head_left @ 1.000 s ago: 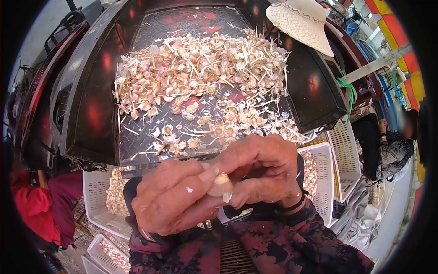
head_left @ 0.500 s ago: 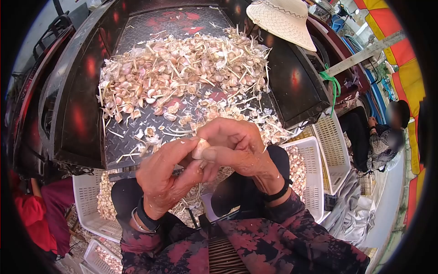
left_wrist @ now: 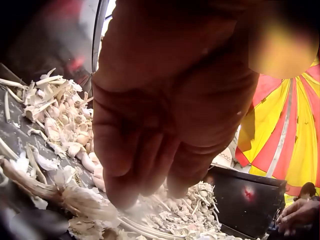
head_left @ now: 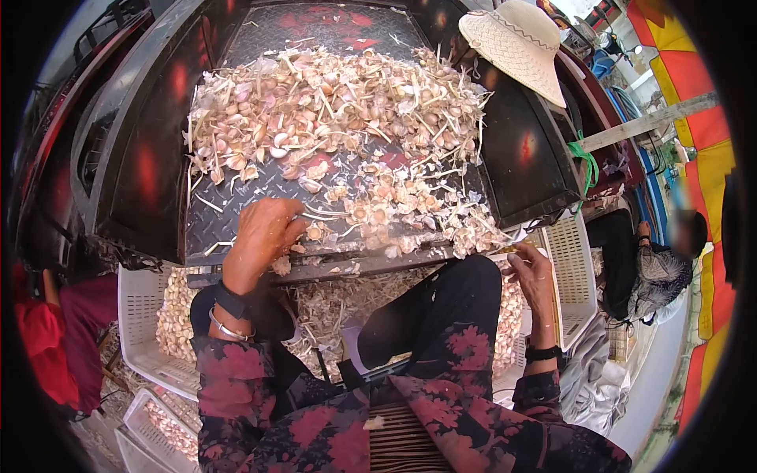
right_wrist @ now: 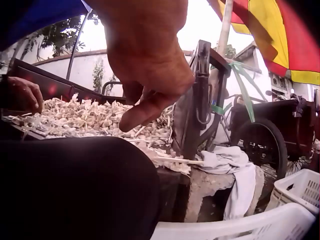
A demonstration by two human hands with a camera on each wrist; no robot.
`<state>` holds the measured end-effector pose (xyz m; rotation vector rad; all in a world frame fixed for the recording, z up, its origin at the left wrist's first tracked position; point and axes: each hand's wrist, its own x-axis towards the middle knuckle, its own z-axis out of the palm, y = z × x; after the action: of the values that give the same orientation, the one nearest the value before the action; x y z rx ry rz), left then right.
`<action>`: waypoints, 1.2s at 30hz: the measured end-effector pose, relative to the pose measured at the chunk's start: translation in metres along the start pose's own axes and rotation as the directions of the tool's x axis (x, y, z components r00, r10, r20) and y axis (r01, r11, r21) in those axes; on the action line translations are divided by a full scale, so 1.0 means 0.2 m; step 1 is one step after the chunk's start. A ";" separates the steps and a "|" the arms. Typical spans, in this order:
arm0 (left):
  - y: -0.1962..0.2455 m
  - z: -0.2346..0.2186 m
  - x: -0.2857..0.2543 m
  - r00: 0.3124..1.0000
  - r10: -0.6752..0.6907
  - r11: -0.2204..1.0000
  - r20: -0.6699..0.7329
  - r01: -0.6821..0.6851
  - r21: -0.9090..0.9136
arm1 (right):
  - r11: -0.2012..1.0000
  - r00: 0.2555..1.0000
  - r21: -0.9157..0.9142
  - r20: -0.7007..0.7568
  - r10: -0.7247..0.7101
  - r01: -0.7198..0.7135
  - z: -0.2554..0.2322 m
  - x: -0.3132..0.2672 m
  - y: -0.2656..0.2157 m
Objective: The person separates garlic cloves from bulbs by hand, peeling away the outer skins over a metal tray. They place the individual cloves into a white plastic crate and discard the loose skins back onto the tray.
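In the head view the left hand (head_left: 264, 236) is at the near left edge of the metal bed, fingers bent down over stems and garlic skins. The left wrist view shows that hand (left_wrist: 150, 125) with fingers hanging loosely just above the scraps (left_wrist: 85, 200), holding nothing visible. The right hand (head_left: 533, 288) hovers over the right crate, by the bed's near right corner, its fingers loosely bent. Nothing shows in the right hand (right_wrist: 150, 75) in the right wrist view. A heap of garlic cloves (head_left: 315, 102) covers the middle of the bed.
White crates of cloves (head_left: 138, 315) stand on both sides below the bed, with another (head_left: 576, 260) at the right. A straw hat (head_left: 516, 43) rests on the right side wall. Knees are under the bed's edge. Other people sit at far left and far right (head_left: 662, 268).
The hands have parted: the left went to the bed's near left edge, the right toward the right crate. The clove held between them is no longer seen in either hand.
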<state>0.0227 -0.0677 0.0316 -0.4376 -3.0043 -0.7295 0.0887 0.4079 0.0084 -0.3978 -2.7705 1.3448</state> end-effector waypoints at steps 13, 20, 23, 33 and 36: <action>-0.10 -0.02 0.03 0.961 -0.255 0.938 -0.110 0.218 -0.271 | 0.458 0.442 -0.101 0.507 -0.740 0.883 1.53 0.52 -0.97; -0.10 -0.02 0.02 0.973 -0.228 0.855 -0.029 0.186 -0.483 | 0.729 0.564 0.135 0.544 -0.621 0.672 1.40 0.50 -0.96; -0.05 0.06 0.03 0.981 -0.170 0.761 -0.097 0.068 -0.645 | 0.807 0.623 0.584 0.601 -0.501 0.086 1.29 0.39 -0.99; 0.18 0.02 0.03 0.969 -0.235 0.395 -0.080 0.020 -0.918 | 0.593 0.739 0.784 0.507 -0.443 -0.183 1.02 0.17 -1.04; 0.26 -0.01 0.00 0.962 -0.262 0.346 -0.080 0.016 -0.938 | 0.461 0.747 0.839 0.499 -0.438 -0.291 0.98 0.16 -1.03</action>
<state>0.0376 -0.0235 0.0561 -0.0365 -2.0601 -2.3369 -0.0135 0.1426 0.0441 0.3816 -1.7659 3.0807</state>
